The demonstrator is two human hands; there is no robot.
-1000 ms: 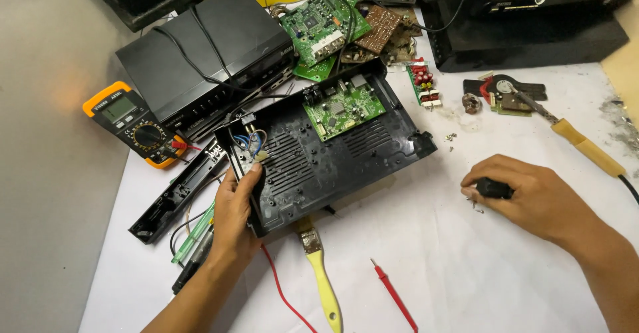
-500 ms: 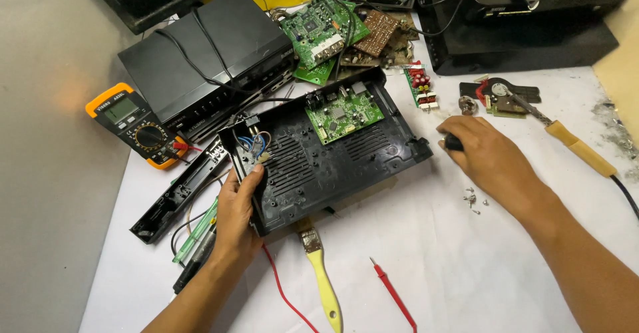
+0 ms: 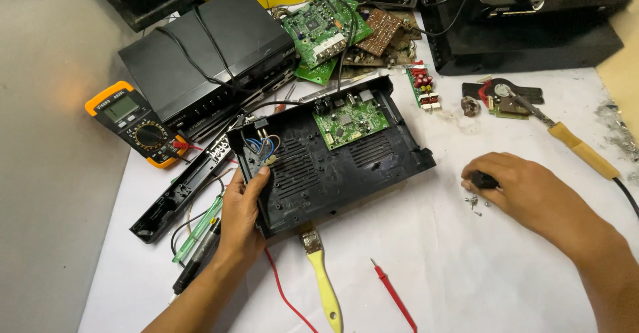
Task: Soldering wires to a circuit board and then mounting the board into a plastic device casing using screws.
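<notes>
I see the left hand gripping the near-left edge of the open black case. My right hand, well apart to the right, is closed on a small dark object, maybe a tool.

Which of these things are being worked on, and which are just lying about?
In hand:
left hand on the open black case
right hand on a small black tool by loose screws

Lying about:
meter
brush
soldering iron
spare circuit boards
</notes>
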